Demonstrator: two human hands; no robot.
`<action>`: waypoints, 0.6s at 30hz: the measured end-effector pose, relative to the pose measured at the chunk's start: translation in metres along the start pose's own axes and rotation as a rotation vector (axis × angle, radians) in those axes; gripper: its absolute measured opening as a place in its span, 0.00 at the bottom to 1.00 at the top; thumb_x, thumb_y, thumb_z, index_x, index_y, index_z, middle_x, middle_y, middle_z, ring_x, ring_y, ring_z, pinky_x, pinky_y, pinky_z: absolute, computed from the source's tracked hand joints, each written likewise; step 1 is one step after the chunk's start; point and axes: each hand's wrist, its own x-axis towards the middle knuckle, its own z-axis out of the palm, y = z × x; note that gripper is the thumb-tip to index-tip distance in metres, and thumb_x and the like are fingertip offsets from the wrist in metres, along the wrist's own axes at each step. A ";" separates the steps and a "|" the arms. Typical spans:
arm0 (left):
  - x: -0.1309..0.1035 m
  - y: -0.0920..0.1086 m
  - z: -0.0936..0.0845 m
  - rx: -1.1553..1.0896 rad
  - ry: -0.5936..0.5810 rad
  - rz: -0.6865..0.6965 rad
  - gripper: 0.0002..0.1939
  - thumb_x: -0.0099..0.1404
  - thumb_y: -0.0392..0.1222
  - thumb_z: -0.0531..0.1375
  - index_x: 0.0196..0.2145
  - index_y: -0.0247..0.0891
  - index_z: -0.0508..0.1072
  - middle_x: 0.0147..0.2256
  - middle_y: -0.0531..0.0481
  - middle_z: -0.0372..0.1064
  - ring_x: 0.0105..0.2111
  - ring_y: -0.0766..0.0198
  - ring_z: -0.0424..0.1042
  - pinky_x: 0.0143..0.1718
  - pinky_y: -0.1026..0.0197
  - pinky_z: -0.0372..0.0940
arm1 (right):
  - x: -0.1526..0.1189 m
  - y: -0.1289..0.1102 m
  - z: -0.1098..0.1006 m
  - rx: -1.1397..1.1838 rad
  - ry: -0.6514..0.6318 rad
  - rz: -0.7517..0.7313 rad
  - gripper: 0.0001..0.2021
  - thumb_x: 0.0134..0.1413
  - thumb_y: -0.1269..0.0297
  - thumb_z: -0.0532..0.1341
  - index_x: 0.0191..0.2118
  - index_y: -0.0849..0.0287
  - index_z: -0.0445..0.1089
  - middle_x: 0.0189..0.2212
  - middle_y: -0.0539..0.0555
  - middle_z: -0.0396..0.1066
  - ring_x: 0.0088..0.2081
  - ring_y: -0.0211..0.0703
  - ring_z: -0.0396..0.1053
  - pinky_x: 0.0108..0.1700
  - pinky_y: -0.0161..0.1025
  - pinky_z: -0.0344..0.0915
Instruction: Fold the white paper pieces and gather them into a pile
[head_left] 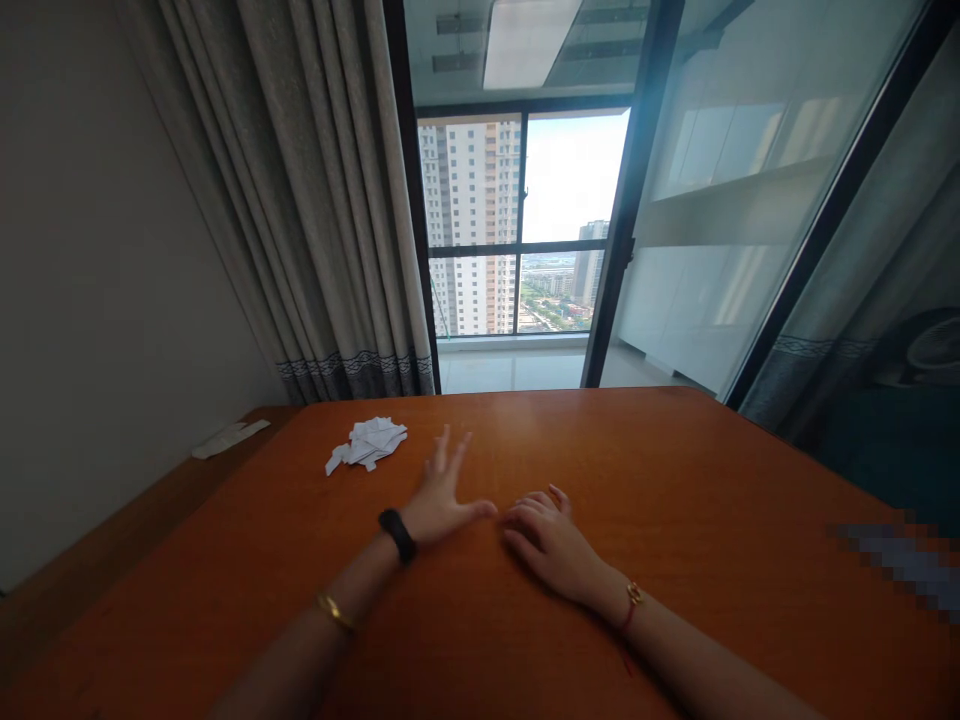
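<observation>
Far left, mid-height: flat pale strip (230, 439) lying on a ledge beside the table; paper or cloth, cannot tell which. Upper left: grey pleated curtain (300, 200) with a patterned lower band, gathered aside, presumably to admit daylight. Left of centre: heap of folded white paper pieces (377, 439) on the reddish-brown wooden table (675, 470), loosely overlapping; likely set toward the far edge to keep the working area in front free. Just right of and nearer than the heap: left hand (441, 500), fingers spread wide, gripping nothing visible; black wristband (397, 536) and gold bangle (334, 612) on that arm. Centre: right hand (547, 540), palm down, fingers loosely curled, near the left thumb; underside hidden, so cannot tell whether it holds anything. Red cord bracelet (628, 612) at its wrist. Lower right edge: pixelated patch, unidentifiable. No brand, label or writing legible.
</observation>
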 end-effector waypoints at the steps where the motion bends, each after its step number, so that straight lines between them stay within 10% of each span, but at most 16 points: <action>1: 0.012 -0.022 -0.011 0.135 0.092 -0.131 0.50 0.50 0.64 0.64 0.63 0.39 0.53 0.66 0.36 0.31 0.65 0.37 0.27 0.60 0.36 0.38 | 0.000 -0.001 0.001 0.012 -0.003 0.012 0.09 0.61 0.61 0.53 0.40 0.51 0.70 0.39 0.50 0.73 0.47 0.45 0.64 0.60 0.55 0.38; 6: 0.049 -0.115 -0.056 0.414 0.315 -0.487 0.39 0.57 0.67 0.54 0.61 0.46 0.57 0.67 0.44 0.26 0.64 0.31 0.26 0.56 0.28 0.37 | 0.000 -0.002 0.004 0.053 0.002 0.050 0.07 0.60 0.61 0.55 0.40 0.50 0.70 0.39 0.49 0.73 0.46 0.43 0.64 0.60 0.53 0.35; 11: 0.077 -0.150 -0.070 0.318 0.417 -0.922 0.51 0.47 0.75 0.54 0.63 0.50 0.51 0.67 0.43 0.27 0.60 0.20 0.29 0.48 0.19 0.39 | 0.001 0.000 0.006 0.076 0.016 0.074 0.05 0.58 0.62 0.57 0.39 0.50 0.70 0.38 0.47 0.73 0.45 0.42 0.64 0.60 0.52 0.35; 18: 0.097 -0.178 -0.062 0.328 0.381 -0.895 0.39 0.48 0.67 0.59 0.54 0.46 0.64 0.64 0.40 0.43 0.58 0.23 0.43 0.46 0.27 0.49 | -0.001 0.002 0.007 0.083 -0.003 0.071 0.06 0.59 0.64 0.56 0.40 0.50 0.68 0.39 0.47 0.72 0.46 0.41 0.64 0.60 0.51 0.35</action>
